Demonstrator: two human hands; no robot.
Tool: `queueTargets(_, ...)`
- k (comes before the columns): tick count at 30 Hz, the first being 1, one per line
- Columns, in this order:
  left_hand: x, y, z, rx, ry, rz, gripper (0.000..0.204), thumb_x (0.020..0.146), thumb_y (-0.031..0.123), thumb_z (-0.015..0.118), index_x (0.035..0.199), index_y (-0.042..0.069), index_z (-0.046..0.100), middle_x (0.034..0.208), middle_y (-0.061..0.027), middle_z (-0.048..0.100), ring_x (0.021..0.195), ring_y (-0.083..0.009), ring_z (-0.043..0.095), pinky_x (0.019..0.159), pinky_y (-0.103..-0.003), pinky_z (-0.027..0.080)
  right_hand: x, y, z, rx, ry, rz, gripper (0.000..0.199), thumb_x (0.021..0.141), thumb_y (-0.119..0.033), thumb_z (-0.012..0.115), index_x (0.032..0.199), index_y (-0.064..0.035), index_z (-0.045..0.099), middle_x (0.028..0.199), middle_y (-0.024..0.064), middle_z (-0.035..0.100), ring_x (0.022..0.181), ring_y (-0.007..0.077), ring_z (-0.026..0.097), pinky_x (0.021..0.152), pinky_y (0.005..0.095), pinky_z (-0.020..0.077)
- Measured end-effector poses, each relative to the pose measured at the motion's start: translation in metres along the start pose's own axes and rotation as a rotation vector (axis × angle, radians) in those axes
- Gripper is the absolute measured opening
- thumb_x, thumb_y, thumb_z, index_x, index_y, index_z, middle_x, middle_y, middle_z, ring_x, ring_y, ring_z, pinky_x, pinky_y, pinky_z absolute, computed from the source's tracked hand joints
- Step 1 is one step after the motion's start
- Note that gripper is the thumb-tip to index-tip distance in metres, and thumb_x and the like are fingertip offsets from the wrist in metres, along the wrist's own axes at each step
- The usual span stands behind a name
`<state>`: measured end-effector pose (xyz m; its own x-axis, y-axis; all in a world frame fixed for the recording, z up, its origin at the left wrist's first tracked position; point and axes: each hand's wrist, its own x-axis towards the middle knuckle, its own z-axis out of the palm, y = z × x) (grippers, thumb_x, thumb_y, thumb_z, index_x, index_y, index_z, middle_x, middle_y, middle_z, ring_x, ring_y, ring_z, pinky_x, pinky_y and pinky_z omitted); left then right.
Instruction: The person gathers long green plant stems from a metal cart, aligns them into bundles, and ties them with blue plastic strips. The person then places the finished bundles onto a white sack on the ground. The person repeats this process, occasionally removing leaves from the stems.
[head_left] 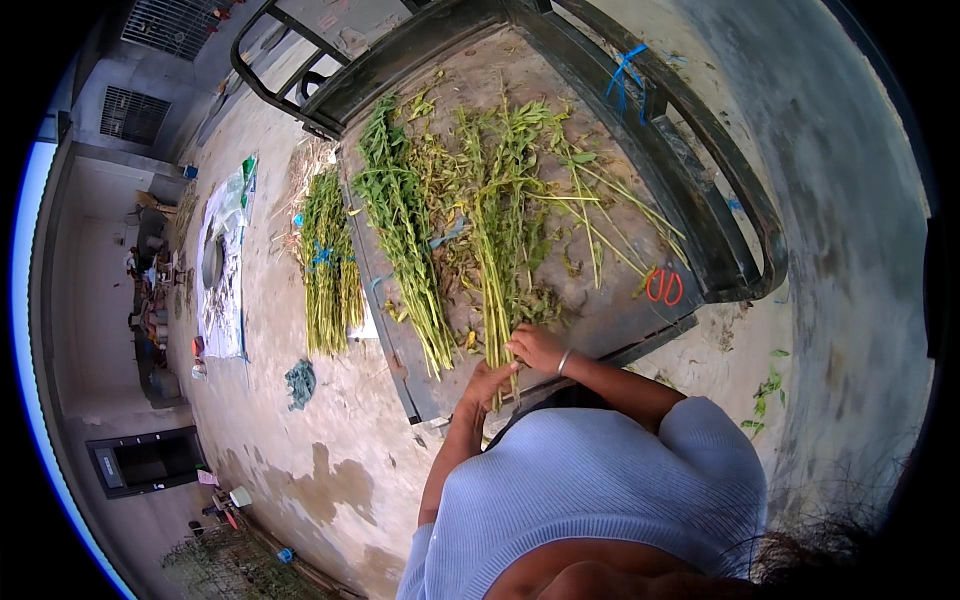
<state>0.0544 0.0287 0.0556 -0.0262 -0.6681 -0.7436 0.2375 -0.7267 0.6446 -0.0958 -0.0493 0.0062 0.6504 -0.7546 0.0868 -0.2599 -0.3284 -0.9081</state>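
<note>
Head view: both hands, left hand (487, 383) and right hand (538, 347), fingers clamped on the green stalks (497, 250), gathering a bundle; next, squaring the cut ends likely needs a firm grip.

- The lower ends of the long green leafy stems (497, 300) are covered by the left hand (487, 383) and the right hand (538, 347).
- The small objects on the white plastic sheet (222, 270) are too tiny to identify.
</note>
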Motion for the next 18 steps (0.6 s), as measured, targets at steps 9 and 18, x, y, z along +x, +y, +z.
queueTargets(9, -0.065, 0.043, 0.0, 0.014, 0.045, 0.17, 0.025, 0.077, 0.019, 0.065, 0.094, 0.004, 0.054, 0.067, -0.0014, 0.056, 0.053, -0.0075, 0.047, 0.044, -0.021, 0.034, -0.001, 0.015, -0.007, 0.638, 0.018, 0.278, 0.021, 0.09, -0.02, 0.047, 0.094, -0.0007, 0.056, 0.084, 0.0055, 0.061, 0.068, 0.0103, 0.06, 0.061, 0.0241, 0.0477)
queueTargets(18, -0.155, 0.057, -0.02, -0.1, -0.041, 0.206, 0.033, 0.073, 0.023, 0.067, 0.092, 0.001, 0.053, 0.066, -0.0082, 0.053, 0.056, -0.0146, 0.048, 0.048, -0.025, 0.037, 0.02, 0.054, -0.056, 0.906, 0.282, 0.543, 0.031, 0.086, -0.024, 0.054, 0.107, -0.0025, 0.05, 0.091, 0.0084, 0.06, 0.065, 0.0115, 0.061, 0.046, 0.0219, 0.0455)
